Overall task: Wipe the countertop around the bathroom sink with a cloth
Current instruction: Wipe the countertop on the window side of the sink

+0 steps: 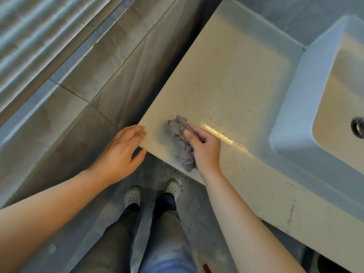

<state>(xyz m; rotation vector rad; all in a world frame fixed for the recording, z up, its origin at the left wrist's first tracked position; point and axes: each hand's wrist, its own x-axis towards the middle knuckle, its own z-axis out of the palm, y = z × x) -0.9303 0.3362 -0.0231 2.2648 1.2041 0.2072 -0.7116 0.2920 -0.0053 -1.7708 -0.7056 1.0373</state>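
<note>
A crumpled grey-purple cloth lies on the beige countertop close to its near left corner. My right hand presses down on the cloth and grips it with curled fingers. My left hand rests at the countertop's corner edge, fingers apart, holding nothing. The white rectangular sink stands on the counter to the right, its drain at the frame's edge.
A grey tiled wall runs along the counter's left side. My legs and white shoes stand on the dark tiled floor below the counter's front edge. A wet shiny streak crosses the counter beside the cloth.
</note>
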